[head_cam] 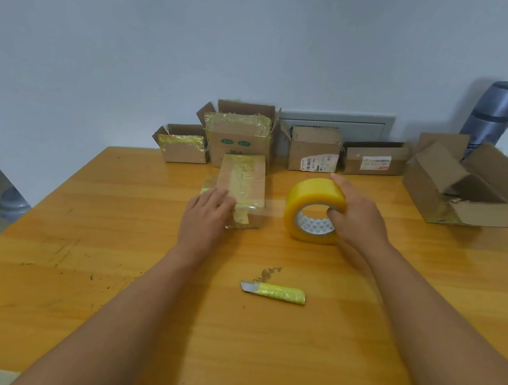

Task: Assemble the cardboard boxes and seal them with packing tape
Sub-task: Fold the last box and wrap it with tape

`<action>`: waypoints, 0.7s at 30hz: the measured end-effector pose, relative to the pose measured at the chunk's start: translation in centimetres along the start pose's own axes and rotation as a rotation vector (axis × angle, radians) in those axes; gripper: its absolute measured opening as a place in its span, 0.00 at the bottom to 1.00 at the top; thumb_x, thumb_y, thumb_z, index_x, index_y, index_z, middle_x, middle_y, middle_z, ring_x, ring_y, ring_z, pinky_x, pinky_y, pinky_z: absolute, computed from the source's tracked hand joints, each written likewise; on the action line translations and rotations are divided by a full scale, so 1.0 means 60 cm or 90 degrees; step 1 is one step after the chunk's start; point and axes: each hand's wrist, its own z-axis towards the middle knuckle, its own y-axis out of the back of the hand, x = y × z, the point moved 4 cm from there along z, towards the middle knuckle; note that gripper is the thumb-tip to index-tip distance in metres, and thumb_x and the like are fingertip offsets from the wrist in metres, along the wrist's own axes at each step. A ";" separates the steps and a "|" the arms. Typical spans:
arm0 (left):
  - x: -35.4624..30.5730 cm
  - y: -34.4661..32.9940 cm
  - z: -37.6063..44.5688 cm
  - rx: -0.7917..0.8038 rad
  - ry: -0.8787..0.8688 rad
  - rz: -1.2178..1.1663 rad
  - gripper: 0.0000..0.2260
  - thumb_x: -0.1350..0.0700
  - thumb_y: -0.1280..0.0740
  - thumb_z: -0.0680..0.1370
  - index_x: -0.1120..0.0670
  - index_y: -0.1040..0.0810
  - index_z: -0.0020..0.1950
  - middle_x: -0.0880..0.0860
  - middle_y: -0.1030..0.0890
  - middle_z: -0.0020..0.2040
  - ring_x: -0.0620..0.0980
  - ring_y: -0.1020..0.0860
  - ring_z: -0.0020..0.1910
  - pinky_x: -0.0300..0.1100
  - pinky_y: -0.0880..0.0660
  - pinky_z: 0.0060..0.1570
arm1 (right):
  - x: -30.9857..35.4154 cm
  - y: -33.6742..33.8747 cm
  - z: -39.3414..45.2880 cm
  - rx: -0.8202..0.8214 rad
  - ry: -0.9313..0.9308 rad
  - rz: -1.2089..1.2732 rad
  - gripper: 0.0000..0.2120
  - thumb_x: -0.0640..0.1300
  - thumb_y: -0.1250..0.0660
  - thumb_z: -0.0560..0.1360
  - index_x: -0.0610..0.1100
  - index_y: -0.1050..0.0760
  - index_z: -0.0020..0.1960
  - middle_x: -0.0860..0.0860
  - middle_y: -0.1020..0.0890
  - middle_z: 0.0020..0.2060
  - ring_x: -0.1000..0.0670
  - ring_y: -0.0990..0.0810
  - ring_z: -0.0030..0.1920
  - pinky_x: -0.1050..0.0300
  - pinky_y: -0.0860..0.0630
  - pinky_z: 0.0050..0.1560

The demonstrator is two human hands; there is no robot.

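A small closed box [242, 188] lies on the desk [85, 237], a little beyond its middle, with its long axis running away from the person toward the wall. A strip of yellowish tape runs along this axis on its top and folds down over the near end. The left hand [205, 215] rests on the near left corner of the box, fingers straight and flat, pressing the tape. Just right of the box, apart from it, the tape roll [315, 209] stands on its edge on the desk, with its hole facing the person. The right hand [358, 216] holds the roll from the right side: the thumb is hooked in the hole and the fingers lie over the top. A thin clear band of tape seems to stretch from the roll to the box. A knife [273, 292] wrapped in yellow tape lies nearer to the person, between both forearms, its blade pointing left. More boxes [313, 150] stand in a row along the wall, some open.
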 end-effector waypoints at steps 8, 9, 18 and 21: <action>-0.069 0.011 0.040 0.172 0.067 0.050 0.21 0.47 0.38 0.81 0.50 0.32 0.73 0.58 0.26 0.67 0.59 0.28 0.66 0.50 0.36 0.67 | 0.004 0.000 0.005 0.021 -0.015 -0.023 0.35 0.45 0.32 0.77 0.60 0.44 0.77 0.47 0.26 0.65 0.43 0.26 0.59 0.50 0.27 0.49; -0.077 0.006 0.042 0.178 0.057 0.043 0.22 0.46 0.39 0.81 0.53 0.31 0.72 0.58 0.29 0.70 0.58 0.31 0.69 0.49 0.37 0.69 | 0.005 0.001 0.004 0.022 -0.016 -0.024 0.35 0.45 0.32 0.77 0.60 0.44 0.77 0.47 0.27 0.65 0.43 0.26 0.59 0.50 0.26 0.49; -0.108 -0.003 0.071 0.191 0.133 0.051 0.16 0.47 0.40 0.82 0.53 0.27 0.66 0.58 0.24 0.59 0.61 0.24 0.56 0.51 0.29 0.52 | 0.014 0.014 -0.007 0.074 -0.016 -0.066 0.38 0.45 0.31 0.76 0.60 0.47 0.78 0.47 0.28 0.67 0.43 0.25 0.61 0.50 0.27 0.49; -0.101 0.005 0.061 0.201 0.136 0.034 0.15 0.46 0.42 0.82 0.52 0.28 0.65 0.57 0.24 0.58 0.60 0.24 0.55 0.49 0.27 0.48 | 0.005 0.037 -0.013 0.075 -0.013 -0.107 0.36 0.45 0.31 0.76 0.61 0.46 0.77 0.47 0.26 0.64 0.43 0.25 0.59 0.51 0.26 0.47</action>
